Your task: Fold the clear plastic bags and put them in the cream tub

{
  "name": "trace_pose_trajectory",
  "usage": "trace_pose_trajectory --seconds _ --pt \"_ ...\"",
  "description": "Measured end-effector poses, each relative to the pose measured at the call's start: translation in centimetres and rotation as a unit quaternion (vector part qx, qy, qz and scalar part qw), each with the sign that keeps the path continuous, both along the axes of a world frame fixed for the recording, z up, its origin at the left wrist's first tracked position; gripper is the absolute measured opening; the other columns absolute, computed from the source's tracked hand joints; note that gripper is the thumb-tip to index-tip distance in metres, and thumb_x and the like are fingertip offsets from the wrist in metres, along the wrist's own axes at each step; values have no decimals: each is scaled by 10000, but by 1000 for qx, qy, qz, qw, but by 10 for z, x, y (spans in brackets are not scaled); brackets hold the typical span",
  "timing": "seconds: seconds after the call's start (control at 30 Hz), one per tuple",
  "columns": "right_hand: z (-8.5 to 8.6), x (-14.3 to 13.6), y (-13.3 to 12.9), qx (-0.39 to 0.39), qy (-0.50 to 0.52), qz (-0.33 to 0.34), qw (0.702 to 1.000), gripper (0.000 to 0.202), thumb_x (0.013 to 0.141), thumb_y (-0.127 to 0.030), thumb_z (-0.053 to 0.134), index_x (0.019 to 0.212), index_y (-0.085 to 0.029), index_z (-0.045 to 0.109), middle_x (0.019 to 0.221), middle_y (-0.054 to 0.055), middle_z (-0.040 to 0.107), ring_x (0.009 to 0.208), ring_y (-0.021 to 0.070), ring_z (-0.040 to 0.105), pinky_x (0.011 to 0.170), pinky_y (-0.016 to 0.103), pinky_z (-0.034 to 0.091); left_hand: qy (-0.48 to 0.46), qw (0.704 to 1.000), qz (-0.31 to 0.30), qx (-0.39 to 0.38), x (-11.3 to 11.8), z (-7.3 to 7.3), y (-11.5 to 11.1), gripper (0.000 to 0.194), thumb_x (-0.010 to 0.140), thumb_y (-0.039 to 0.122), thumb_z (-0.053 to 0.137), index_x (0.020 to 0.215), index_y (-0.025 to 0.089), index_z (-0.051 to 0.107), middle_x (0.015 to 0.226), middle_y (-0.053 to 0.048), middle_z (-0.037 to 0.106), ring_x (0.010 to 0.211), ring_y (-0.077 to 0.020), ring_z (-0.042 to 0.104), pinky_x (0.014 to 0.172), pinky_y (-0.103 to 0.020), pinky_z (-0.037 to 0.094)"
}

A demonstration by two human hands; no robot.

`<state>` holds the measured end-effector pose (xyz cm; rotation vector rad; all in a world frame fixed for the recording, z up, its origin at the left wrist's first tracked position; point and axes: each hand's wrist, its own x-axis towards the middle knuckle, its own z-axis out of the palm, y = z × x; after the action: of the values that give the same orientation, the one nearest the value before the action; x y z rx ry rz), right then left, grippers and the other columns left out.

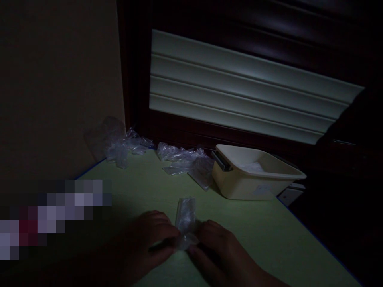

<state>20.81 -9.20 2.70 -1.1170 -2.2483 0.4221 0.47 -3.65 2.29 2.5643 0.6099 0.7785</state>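
A folded clear plastic bag (pixel 186 213) lies on the green table in front of me, its near end bunched up. My left hand (pixel 152 239) grips that near end from the left, thumb and fingers pinched on it. From the right, my right hand (pixel 220 247) pinches the same end, fingertips close to those of the left. The far part of the bag stretches away flat between both hands. Dim light hides the finer detail of the fingers.
A cream plastic bin (pixel 245 187) with dark handles stands at the back right, something whitish inside. Crumpled clear bags (pixel 185 157) lie along the back edge, and more clear plastic (pixel 116 145) is heaped in the left corner. Behind the table (pixel 284 235) is a dark-framed slatted panel (pixel 233 87).
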Motion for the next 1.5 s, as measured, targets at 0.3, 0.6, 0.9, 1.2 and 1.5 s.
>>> trace_pose_trajectory --seconds 0.3,0.6,0.9,1.2,1.5 --pt "-5 -1 -2 -114 82 -56 988 73 828 -193 508 899 -183 520 745 26 623 644 138 551 561 229 411 -25 994 85 -63 1 -5 -2 226 747 121 551 938 203 642 770 -3 671 742 -157 627 670 -232 469" --pt "-8 -4 0 -172 180 -62 966 164 826 -181 505 935 -210 386 711 11 640 585 124 571 509 210 386 -35 989 117 -83 3 -11 -3 392 742 144 552 1129 209 564 663 50 642 609 -132 618 612 -217 463" --pt "-9 -6 1 -115 118 -55 985 69 802 -145 503 819 -197 461 708 1 579 606 118 512 532 213 388 63 993 95 38 7 -1 -4 393 705 13 598 1054 194 611 772 3 639 734 -179 594 657 -268 460" --pt "-4 -7 2 -33 28 -35 998 164 814 -50 519 844 -165 632 829 63 627 754 158 586 661 253 474 87 982 99 133 11 2 -7 182 747 9 576 786 179 628 840 -18 649 772 -183 587 631 -256 457" --pt "-10 -5 4 25 -28 -35 999 225 806 -23 554 896 -175 694 837 77 657 761 176 589 679 267 484 21 995 68 69 10 -4 -6 239 838 49 509 997 186 622 996 -36 684 883 -180 630 775 -281 522"
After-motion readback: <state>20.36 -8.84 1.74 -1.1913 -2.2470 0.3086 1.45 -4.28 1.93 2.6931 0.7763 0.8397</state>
